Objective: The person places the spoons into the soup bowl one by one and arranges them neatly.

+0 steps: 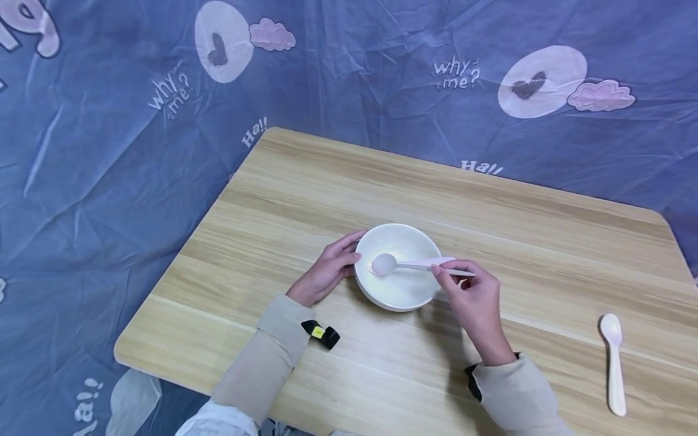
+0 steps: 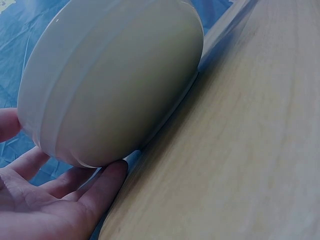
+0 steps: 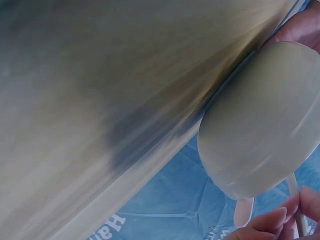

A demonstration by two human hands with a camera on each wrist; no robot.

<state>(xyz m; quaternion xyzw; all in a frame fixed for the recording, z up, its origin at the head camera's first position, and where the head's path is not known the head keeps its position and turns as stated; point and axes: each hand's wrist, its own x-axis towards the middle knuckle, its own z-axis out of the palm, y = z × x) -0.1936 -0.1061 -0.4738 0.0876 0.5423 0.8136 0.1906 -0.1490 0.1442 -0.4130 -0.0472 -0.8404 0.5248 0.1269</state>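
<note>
The beige sleeves [image 1: 267, 363] carry black pieces [image 1: 330, 338] at the cuffs [image 1: 286, 315], the left one bearing a yellow label [image 1: 317, 332].

The bowl [image 2: 117, 82] fills the upper left and centre of the frame, its pale outer side facing the camera, with a ridge below the rim. At lower left is the left hand [image 2: 60, 200]: the thumb [image 2: 7, 124] touches the bowl near its rim at the left edge, the fingers [image 2: 105, 187] its lower side. Wood-grained table [image 2: 230, 145] covers the right, shadowed beside the bowl. Wrinkled blue cloth [image 2: 12, 65] shows at upper left.
</note>
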